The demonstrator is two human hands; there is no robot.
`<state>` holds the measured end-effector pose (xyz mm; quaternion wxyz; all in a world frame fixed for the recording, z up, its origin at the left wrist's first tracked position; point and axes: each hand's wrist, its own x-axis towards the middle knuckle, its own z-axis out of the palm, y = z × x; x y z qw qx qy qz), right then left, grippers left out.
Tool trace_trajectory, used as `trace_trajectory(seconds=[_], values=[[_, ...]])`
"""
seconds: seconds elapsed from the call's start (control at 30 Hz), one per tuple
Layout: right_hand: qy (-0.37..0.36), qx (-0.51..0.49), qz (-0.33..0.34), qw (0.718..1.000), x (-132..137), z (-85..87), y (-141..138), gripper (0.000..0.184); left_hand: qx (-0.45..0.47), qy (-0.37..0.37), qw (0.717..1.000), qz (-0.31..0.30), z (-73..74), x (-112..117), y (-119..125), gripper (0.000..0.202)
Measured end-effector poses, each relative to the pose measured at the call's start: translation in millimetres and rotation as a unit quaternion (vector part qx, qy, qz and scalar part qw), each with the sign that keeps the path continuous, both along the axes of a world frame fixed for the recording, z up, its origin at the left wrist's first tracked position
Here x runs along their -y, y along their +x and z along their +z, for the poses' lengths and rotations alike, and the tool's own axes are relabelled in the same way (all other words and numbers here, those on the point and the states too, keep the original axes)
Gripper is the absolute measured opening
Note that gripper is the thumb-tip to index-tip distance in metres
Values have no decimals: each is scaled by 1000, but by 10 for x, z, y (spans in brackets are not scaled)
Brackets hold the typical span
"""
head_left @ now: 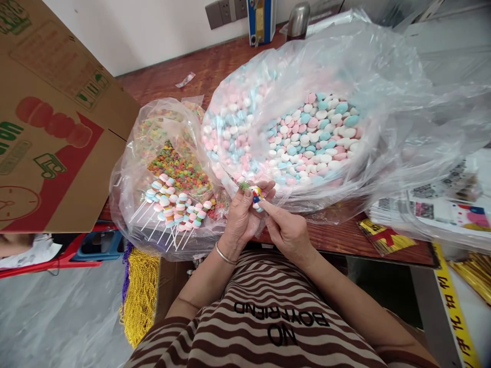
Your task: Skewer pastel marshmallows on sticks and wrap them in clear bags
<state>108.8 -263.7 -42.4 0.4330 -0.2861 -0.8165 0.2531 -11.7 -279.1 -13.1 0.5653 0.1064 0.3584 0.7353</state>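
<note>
Candy skewer (pixel 256 196) lay gripped in the curled left hand (pixel 243 212), just before the clear plastic bag (pixel 345 56) of pastel candies (pixel 314 133). Its long axis slanted, slender end pointing up-left, candied end down-right. The right hand (pixel 287 230) touched that lower end; whether it pinched could not be told.

Reads "NO BOYFRIEND" in black, upside down, on striped shirt (pixel 238 327). Ends in green "on" at left edge of carton (pixel 76 51); also carries handling icons (pixel 92 91), glass included. Shows large characters on yellow strip (pixel 454 314), too unclear to transcribe. Too blurred on white packs (pixel 437 209).
</note>
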Motion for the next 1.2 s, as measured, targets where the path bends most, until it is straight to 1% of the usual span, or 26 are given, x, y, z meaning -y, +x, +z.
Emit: trace_trajectory(seconds=[0.07, 0.17, 0.27, 0.33, 0.4, 0.47, 0.5, 0.57, 0.67, 0.73, 0.8, 0.83, 0.9, 0.97, 1.03, 1.1, 1.2], values=[[18, 25, -18, 999, 5, -46, -16, 40, -14, -15, 1000, 8, -21, 13, 70, 35], [-2, 5, -36, 999, 21, -78, -31, 44, -41, -28, 999, -11, -37, 41, 112, 42], [-51, -29, -27, 998, 25, -49, -27, 44, -50, -19, 997, -50, -20, 36, 27, 48], [-85, -44, -9, 995, 16, -10, -27, 42, -48, 1, 998, -45, 15, 2, -65, 51], [-99, -52, 9, 994, 0, 20, -39, 41, -42, 17, 999, -23, 58, -44, -134, 48], [-74, -46, 7, 996, -20, 26, -58, 42, -27, 29, 999, -10, 99, -88, -156, 39], [-46, -35, 0, 998, -31, 21, -67, 42, -15, 35, 999, -7, 117, -107, -150, 34], [33, 4, -27, 999, -54, -2, -75, 43, 12, 39, 999, 5, 153, -135, -121, 26], [156, 60, -64, 984, -88, -37, -65, 42, 39, 15, 999, 27, 215, -157, -75, 20], [204, 71, -74, 974, -111, -46, -56, 41, 42, 5, 999, 30, 257, -158, -56, 19], [215, 64, -73, 972, -135, -44, -56, 39, 28, 11, 999, 25, 281, -148, -38, 20], [203, 57, -67, 975, -147, -39, -60, 38, 15, 14, 1000, 21, 283, -140, -28, 22], [151, 34, -42, 987, -167, -24, -75, 35, -5, 18, 1000, 12, 263, -124, -5, 27], [91, 11, -13, 996, -175, -6, -89, 35, -6, 17, 1000, 0, 223, -116, 10, 31], [62, 4, -3, 998, -165, 13, -93, 35, 11, 16, 1000, -5, 183, -122, 7, 31], [81, 24, -34, 996, -142, 29, -81, 33, 32, 14, 999, 10, 161, -140, -21, 28], [172, 87, -112, 975, -111, 39, -33, 30, 53, 8, 997, 47, 172, -164, -89, 22]])
